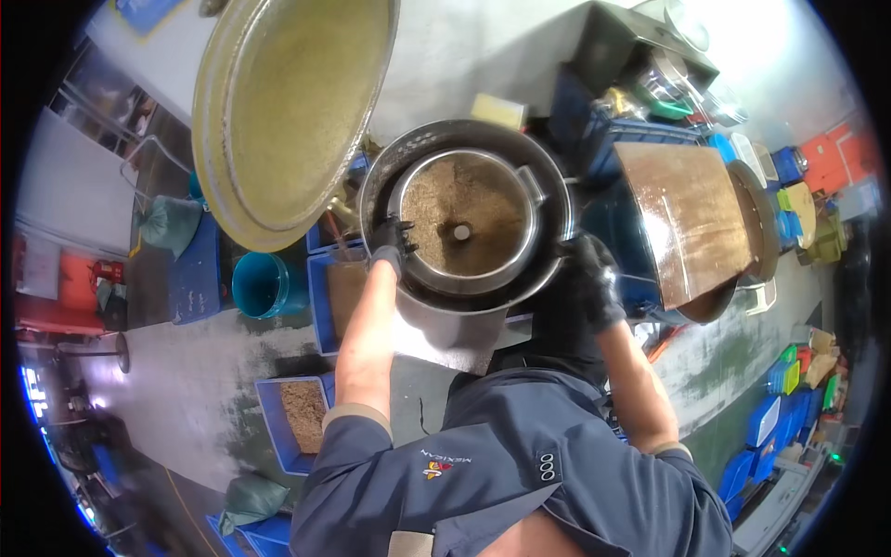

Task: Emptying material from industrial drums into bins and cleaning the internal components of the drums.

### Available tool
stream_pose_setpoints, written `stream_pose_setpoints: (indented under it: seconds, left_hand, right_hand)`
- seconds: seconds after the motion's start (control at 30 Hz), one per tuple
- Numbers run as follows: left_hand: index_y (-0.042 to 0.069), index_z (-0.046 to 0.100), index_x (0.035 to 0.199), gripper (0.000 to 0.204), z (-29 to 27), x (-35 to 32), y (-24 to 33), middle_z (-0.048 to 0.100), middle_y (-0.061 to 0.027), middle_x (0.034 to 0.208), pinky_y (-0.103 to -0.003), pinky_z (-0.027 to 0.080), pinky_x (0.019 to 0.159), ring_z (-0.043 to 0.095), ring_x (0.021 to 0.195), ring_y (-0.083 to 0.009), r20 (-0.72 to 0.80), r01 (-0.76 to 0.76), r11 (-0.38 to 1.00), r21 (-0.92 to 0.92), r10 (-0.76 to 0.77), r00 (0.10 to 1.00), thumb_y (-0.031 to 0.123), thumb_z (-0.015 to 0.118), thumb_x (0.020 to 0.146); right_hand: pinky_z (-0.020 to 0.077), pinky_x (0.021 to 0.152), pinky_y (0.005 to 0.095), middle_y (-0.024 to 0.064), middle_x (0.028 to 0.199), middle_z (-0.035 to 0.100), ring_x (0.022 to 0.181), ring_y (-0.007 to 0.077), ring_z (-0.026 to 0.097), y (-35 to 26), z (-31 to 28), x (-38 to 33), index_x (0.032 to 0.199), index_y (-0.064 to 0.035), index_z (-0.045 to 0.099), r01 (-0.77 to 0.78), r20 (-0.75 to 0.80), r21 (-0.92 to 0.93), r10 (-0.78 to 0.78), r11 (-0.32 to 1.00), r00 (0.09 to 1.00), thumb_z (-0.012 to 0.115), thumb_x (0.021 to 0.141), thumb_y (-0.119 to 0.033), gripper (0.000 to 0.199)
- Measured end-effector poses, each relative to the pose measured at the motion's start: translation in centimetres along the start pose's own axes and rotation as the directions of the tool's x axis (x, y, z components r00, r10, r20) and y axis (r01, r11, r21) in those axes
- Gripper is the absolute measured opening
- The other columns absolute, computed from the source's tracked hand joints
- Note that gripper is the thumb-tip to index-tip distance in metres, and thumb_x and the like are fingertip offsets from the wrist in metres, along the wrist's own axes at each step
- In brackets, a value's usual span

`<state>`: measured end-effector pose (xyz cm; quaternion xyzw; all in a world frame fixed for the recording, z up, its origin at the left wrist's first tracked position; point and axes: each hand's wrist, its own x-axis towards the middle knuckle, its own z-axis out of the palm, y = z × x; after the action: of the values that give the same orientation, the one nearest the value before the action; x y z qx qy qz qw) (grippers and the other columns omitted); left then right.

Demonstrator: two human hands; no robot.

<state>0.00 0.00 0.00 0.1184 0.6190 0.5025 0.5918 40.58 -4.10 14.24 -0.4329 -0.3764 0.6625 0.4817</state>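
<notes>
In front of me stands a round metal drum (373, 158) with a smaller round metal basin (469, 283) inside it. Brown granular material (432, 209) lies in the basin around a pale round centre post (461, 232). Dipping inside the drum's left edge, my left hand (390, 243), in a black glove, curls its fingers over the basin's rim. Gloved in black too, my right hand (594, 283) is at the drum's right side, its fingertips bent at the outer rim. A large yellowish oval lid (288, 102) stands raised at the drum's left.
At left are a teal bucket (260, 286) and a blue bin (320, 302); a lower blue bin (269, 408) holds brown material. On the right, a brown board (687, 223) lies across a large dark blue barrel (622, 241). Metal pans (664, 74) sit at the far right.
</notes>
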Motion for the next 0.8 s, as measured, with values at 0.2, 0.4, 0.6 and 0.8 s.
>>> stream_pose_setpoints:
  seconds: [0.2,0.4,0.6,0.8]
  left_hand:
    - [0.007,0.063,0.092,0.031,1.8,-4.8,2.5,0.054,-0.0020,0.057,-0.028,0.039,0.036,0.040,0.038,-0.0116,-0.129,0.012,0.999,-0.052,-0.019,0.991,0.035,0.052,0.088]
    - [0.011,0.063,0.069,0.012,2.2,-6.8,1.3,0.038,0.0046,0.047,-0.028,0.028,0.033,0.034,0.035,-0.0100,-0.297,-0.078,0.992,-0.096,0.047,0.954,0.017,0.061,0.078]
    - [0.009,0.060,0.098,0.020,-0.1,-6.7,-1.8,0.044,0.0027,0.046,-0.026,0.028,0.033,0.036,0.035,-0.0125,-0.462,-0.215,0.969,-0.122,0.137,0.876,0.025,0.052,0.090]
    - [0.003,0.054,0.120,0.033,-1.6,-6.1,-2.2,0.059,-0.0095,0.084,-0.030,0.052,0.045,0.058,0.056,-0.0176,-0.320,-0.238,0.964,-0.122,0.188,0.929,0.010,0.051,0.088]
  right_hand:
    - [0.0485,0.077,0.0342,0.0098,0.097,0.066,0.089,0.0213,0.061,3.2,1.0,12.8,0.110,-0.0037,0.059,0.082,-0.066,-0.779,-0.211,0.622,0.975,0.052,0.093,-0.031,0.034]
    - [0.0478,0.080,0.0341,0.0154,0.099,0.064,0.088,0.0276,0.061,8.8,-1.2,23.3,0.108,-0.0013,0.060,0.359,0.251,-0.874,-0.328,0.327,0.911,0.051,0.093,-0.020,0.026]
    - [0.0490,0.075,0.0360,0.0136,0.106,0.063,0.092,0.0245,0.062,11.9,-0.7,22.2,0.115,-0.0098,0.058,0.063,0.148,-0.909,0.177,0.413,0.973,0.040,0.095,-0.028,0.032]
    - [0.0476,0.081,0.0361,0.0102,0.111,0.060,0.096,0.0231,0.059,15.9,-3.3,22.9,0.118,-0.0141,0.056,0.382,0.418,-0.890,0.113,0.248,0.901,0.044,0.094,-0.025,0.029]
